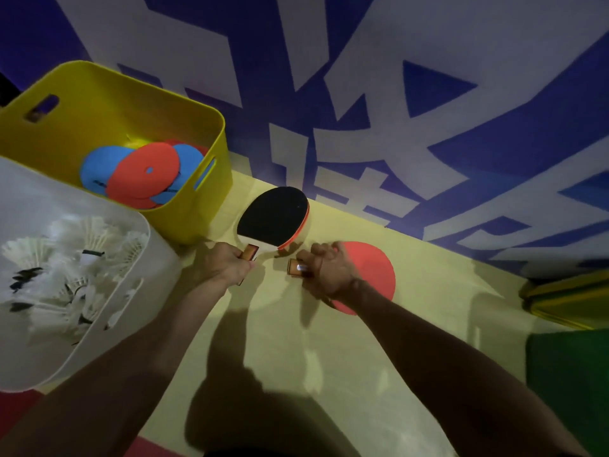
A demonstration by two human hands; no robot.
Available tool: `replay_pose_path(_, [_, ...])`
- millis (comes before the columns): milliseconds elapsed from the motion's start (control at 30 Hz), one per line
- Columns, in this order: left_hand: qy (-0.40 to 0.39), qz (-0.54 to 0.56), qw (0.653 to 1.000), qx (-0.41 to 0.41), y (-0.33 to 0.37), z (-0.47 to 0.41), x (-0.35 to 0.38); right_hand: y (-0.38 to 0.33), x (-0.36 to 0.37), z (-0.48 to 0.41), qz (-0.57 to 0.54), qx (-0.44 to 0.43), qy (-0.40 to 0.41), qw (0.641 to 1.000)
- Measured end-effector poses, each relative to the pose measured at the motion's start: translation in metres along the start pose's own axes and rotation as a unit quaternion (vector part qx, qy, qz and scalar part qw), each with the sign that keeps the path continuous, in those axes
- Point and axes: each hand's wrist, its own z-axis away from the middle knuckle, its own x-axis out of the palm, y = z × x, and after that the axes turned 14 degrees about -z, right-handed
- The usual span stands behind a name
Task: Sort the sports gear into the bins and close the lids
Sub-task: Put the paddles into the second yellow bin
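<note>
My left hand (227,265) grips the wooden handle of a table tennis paddle (272,217) whose black face points up, just right of the yellow bin. My right hand (324,270) grips the handle of a second paddle (372,272), red face up, lying on the pale yellow surface. The open yellow bin (217,127) at the left holds several flat red and blue discs (141,174). In front of it, an open white bin (155,255) is filled with several white shuttlecocks (75,258).
A blue and white patterned wall (428,110) rises right behind the paddles. A yellow-green object (566,301) and a green block (566,380) sit at the right edge. No lids can be made out.
</note>
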Motion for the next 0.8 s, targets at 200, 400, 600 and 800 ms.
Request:
replay_pose_path(200, [0.006, 0.019, 0.999, 0.042, 0.024, 0.047, 0.0, -0.002, -0.062, 0.062, 0.004, 0.066, 0.129, 0.989])
replay_pose_path(400, [0.046, 0.018, 0.993, 0.107, 0.046, 0.109, -0.006, 0.017, -0.101, 0.154, -0.128, 0.238, 0.257, 0.928])
replay_pose_path(600, [0.088, 0.022, 0.975, 0.205, 0.077, 0.173, 0.009, 0.046, -0.119, 0.248, -0.311, 0.28, 0.385, 0.823])
replay_pose_path(800, [0.141, 0.008, 0.944, 0.298, 0.104, 0.243, 0.049, 0.096, -0.122, 0.35, -0.532, 0.275, 0.515, 0.613])
